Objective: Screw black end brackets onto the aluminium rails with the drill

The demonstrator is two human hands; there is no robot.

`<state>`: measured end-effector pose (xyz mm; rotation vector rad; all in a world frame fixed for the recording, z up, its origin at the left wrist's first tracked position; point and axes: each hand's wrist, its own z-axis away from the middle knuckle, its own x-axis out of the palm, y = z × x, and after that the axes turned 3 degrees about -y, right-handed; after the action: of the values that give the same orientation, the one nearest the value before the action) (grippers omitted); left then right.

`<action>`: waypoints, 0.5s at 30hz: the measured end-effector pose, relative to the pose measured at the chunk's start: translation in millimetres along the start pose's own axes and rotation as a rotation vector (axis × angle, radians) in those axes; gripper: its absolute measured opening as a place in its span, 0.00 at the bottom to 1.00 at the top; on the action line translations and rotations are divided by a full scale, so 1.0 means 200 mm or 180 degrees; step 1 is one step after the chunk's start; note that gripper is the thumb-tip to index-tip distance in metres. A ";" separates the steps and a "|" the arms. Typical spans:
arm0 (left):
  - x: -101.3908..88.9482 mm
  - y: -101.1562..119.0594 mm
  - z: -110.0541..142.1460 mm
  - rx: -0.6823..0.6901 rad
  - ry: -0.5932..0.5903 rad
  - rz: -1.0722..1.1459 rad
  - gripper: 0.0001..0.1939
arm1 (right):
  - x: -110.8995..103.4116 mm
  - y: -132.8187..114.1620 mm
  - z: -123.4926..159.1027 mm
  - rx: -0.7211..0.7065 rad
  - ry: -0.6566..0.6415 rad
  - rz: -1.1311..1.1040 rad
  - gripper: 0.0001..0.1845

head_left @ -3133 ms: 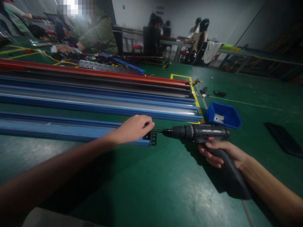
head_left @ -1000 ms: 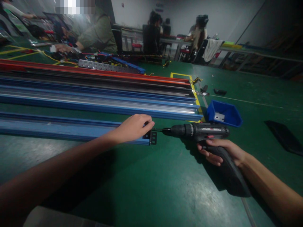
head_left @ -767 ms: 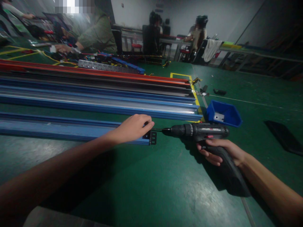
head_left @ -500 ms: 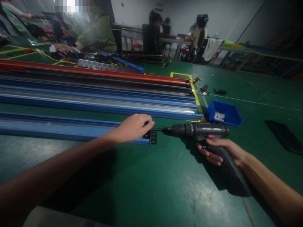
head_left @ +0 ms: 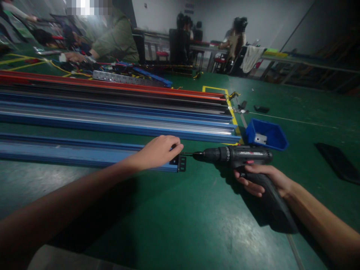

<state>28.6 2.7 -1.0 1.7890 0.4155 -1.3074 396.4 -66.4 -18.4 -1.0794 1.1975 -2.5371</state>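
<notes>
My right hand (head_left: 264, 182) is wrapped around the handle of a black cordless drill (head_left: 239, 155), a finger by its trigger. The drill lies level, its long thin bit (head_left: 189, 153) pointing left. At the tip of that bit, my left hand (head_left: 160, 150) is closed over the end of a blue metal rail (head_left: 84, 152). A small black slotted bracket (head_left: 182, 164) sits at this rail end, and the left fingers pinch at its upper part. Whatever small piece is between those fingertips is hidden.
Beyond the near rail lie several long blue, black and orange rails (head_left: 126, 120). A blue bin (head_left: 278, 138) holding a metal piece (head_left: 260, 139) stands behind the drill. A dark flat object (head_left: 337, 161) lies at right. A co-worker (head_left: 112, 37) handles wiring at the back left.
</notes>
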 end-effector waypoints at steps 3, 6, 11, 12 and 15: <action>0.00 0.00 0.00 0.0011 0.0001 -0.0006 0.19 | 0.01 0.00 0.00 -0.0008 0.0024 0.0002 0.16; 0.00 0.00 0.00 0.0008 0.0009 -0.0019 0.19 | 0.01 0.00 0.00 -0.0005 0.0025 -0.0025 0.16; 0.00 0.00 0.00 -0.0004 0.0019 -0.0040 0.19 | 0.01 -0.01 0.00 0.0011 0.0061 -0.0053 0.16; 0.00 0.00 0.00 -0.0002 0.0020 -0.0043 0.18 | 0.01 -0.01 0.00 0.0014 0.0060 -0.0053 0.16; 0.00 0.00 0.00 0.0009 0.0013 -0.0042 0.18 | 0.01 -0.01 0.00 0.0015 0.0049 -0.0049 0.15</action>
<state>29.0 3.3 -1.8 1.7944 0.4288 -1.3142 395.0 -66.0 -16.5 -1.0740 1.1908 -2.5631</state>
